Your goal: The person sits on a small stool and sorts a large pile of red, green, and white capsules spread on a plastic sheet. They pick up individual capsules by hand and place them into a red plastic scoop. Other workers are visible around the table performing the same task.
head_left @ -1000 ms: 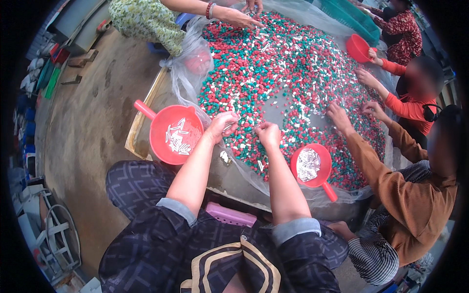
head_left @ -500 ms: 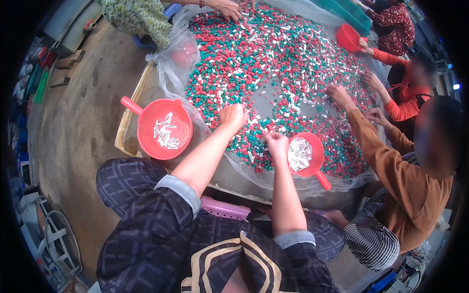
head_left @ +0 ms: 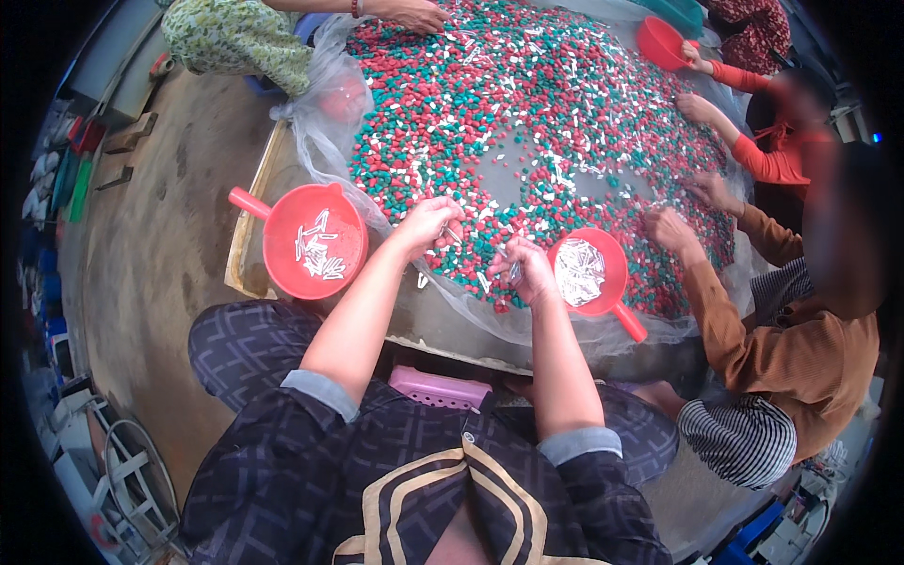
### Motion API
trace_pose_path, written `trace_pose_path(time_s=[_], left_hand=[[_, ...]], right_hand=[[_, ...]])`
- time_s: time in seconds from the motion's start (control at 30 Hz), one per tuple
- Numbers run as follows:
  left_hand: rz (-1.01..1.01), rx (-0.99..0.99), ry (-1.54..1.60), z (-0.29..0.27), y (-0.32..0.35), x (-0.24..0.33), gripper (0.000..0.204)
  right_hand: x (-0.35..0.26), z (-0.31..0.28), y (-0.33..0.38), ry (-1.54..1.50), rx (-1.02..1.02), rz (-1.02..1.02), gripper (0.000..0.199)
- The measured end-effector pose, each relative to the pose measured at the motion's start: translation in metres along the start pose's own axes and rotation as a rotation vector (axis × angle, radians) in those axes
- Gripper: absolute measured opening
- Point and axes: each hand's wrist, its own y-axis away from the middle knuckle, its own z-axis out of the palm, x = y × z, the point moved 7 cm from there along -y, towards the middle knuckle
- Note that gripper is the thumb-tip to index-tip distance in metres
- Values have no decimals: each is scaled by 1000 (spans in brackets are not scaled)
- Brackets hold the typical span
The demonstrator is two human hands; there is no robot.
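Over the near edge of a wide heap of small red, green and white pieces (head_left: pixel 424 141), my left hand (head_left: pixel 428 228) is closed with a thin white strip at its fingertips. My right hand (head_left: pixel 527 270), turned partly palm up with curled fingers, pinches a similar slim white strip. Just right of it sits a red long-handled scoop (head_left: pixel 617 273), holding many narrow white strips (head_left: pixel 579 272). Another red scoop (head_left: pixel 348 221) stands to the left, with fewer white strips (head_left: pixel 318 250) inside. A single white strip (head_left: pixel 422 280) lies near my left wrist.
Clear plastic sheeting (head_left: pixel 377 218) lines the table edge (head_left: pixel 247 235). Co-workers' hands (head_left: pixel 670 231) reach in from the right, another hand (head_left: pixel 414 14) from the far left. A person at the far right holds a red scoop (head_left: pixel 661 43). A pink plastic stool (head_left: pixel 441 386) is below the table.
My right hand has turned more palm up, and my left hand has shifted slightly left and down. The brown-sleeved co-worker's near hand has drawn back toward the heap's right edge.
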Motion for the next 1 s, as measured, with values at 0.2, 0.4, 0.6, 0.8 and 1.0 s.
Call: trace_pose_path(time_s=[0.2,0.4,0.6,0.8,1.0], left_hand=[[154,129,-490,-13,28,54,20],[-153,462,-1311,-94,86,112,28],[206,274,-1021,-18,67,110,32],[133,-186,-897,45,-11,-38,49],[417,410,-1023,-49,-25,55,59]], right_hand=[[33,-18,-8,509,52,-93,18],[25,4,12,1387,275,-353,27],[16,18,18,1462,315,-382,17],[-74,9,56,1211,675,-603,18],[-129,-66,99,1210,1012,-496,25]])
